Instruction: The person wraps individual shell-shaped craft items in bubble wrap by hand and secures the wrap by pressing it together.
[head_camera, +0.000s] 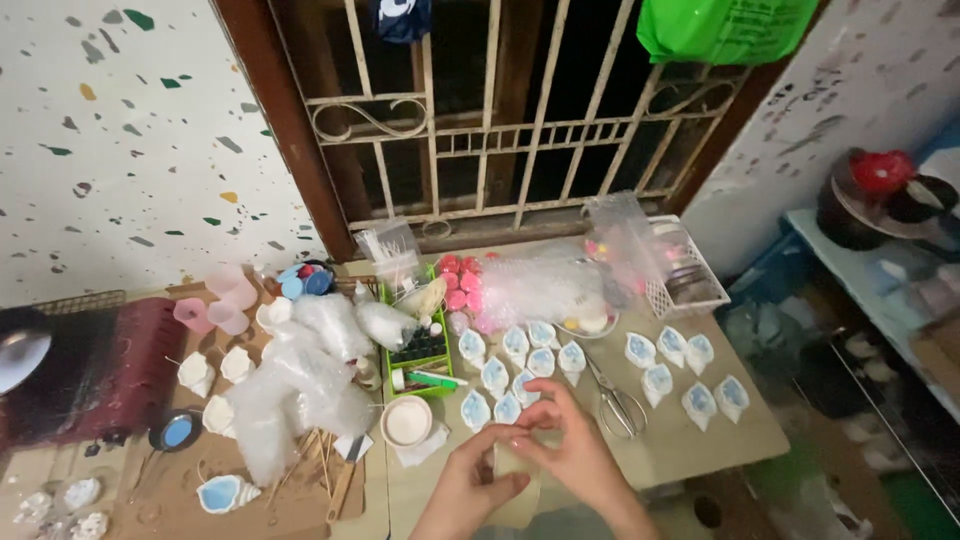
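The left hand (470, 485) and right hand (572, 450) hide most of a pale sheet (515, 490); their forearms run off the bottom edge.

Both forearms are bare, with no sleeves, and neither the left hand (478, 480) nor right hand (572, 450) is gloved.

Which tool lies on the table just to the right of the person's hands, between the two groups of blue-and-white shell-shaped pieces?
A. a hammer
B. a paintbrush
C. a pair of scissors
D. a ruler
C. A pair of metal scissors lies on the table, right of the right hand, between the near group of shell-shaped pieces and the far one.
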